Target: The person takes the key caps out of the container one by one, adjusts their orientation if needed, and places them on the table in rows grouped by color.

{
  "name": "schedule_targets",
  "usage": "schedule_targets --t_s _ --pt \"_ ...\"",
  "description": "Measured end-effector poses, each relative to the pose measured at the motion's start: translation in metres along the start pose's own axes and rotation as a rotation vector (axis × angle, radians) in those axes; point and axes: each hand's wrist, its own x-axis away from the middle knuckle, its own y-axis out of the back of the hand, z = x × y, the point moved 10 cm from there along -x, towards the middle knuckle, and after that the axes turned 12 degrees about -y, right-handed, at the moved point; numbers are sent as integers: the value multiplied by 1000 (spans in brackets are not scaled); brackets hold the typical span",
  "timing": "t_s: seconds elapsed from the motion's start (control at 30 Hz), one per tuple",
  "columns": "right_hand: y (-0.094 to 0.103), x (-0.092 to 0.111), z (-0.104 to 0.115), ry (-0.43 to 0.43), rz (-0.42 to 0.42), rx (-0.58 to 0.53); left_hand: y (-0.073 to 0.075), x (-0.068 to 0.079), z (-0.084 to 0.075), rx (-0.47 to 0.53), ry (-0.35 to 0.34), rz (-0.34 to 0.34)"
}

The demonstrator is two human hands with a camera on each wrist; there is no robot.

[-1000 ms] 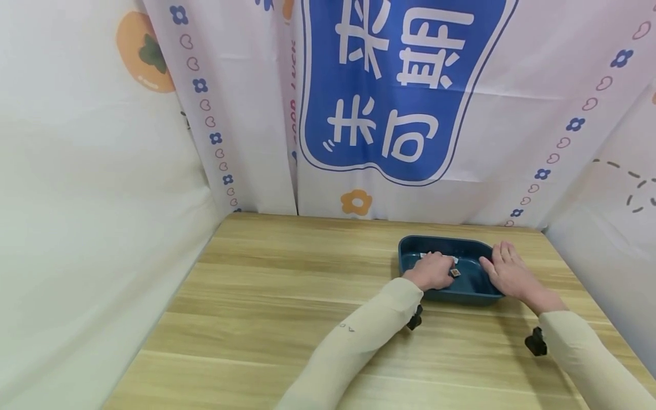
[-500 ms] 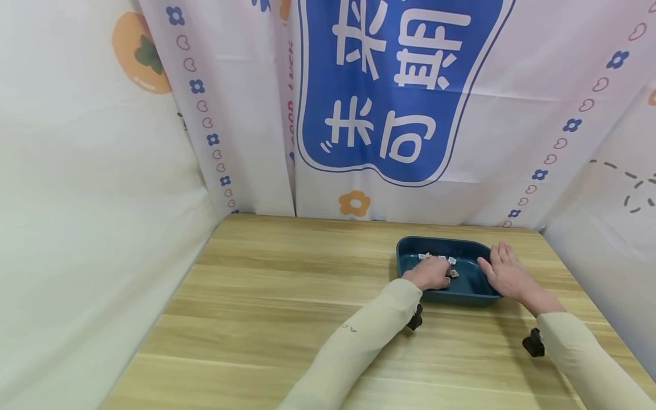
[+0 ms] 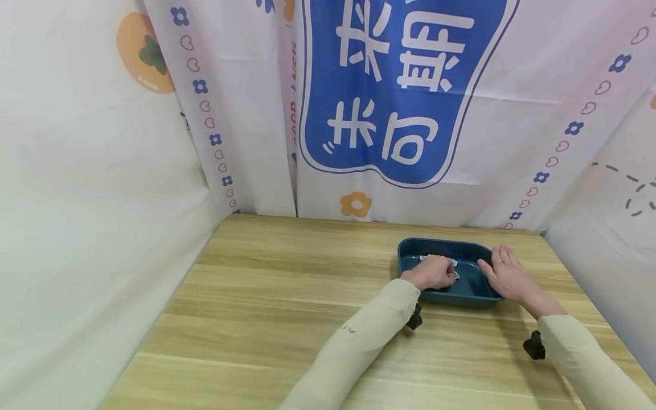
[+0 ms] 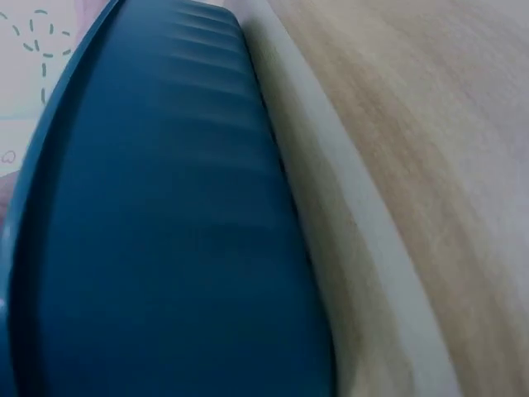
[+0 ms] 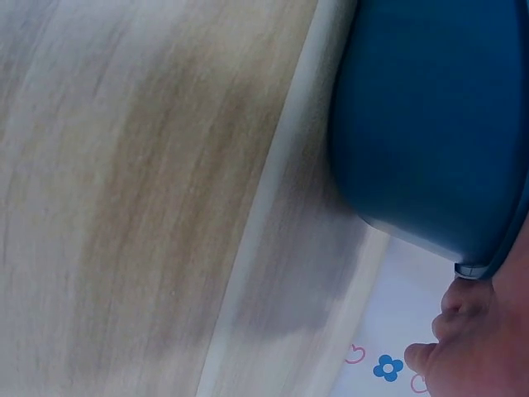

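Observation:
A dark blue-green tray (image 3: 479, 285) with rounded corners stands at the back right of the table. Several small pale square pieces (image 3: 456, 275), one with a brown mark, lie inside it. My left hand (image 3: 431, 272) reaches over the near wall into the tray, fingers bent down among the pieces. One piece shows right by its fingertips; whether they pinch it is hidden. At the tray's right end my right hand (image 3: 512, 279) grips the rim, thumb inside and fingers along the outside. Both wrist views show the tray's outer wall; in the right one, fingers (image 5: 459, 310) show below the rim.
The wood-grain table (image 3: 287, 307) extends left and in front of the tray. A printed white curtain (image 3: 256, 142) hangs behind the table's back edge, and plain cloth hangs at both sides. Black wrist-worn devices sit under both sleeves.
The left fingers have shifted slightly among the pieces, covering some that showed half a second ago. The right hand and the tray keep their places.

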Motion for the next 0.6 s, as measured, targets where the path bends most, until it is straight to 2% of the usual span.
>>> schedule_targets --t_s 0.13,0.23,0.33,0.6 --pt "0 0 2 5 0 -10 4 4 1 40 18 2" --pt "-1 -1 2 8 -4 -21 12 8 2 66 45 -13" --pt "-1 -2 0 6 -8 -28 25 14 1 102 61 -40" --pt "-1 0 -1 -5 -1 -38 65 38 1 225 26 -147"
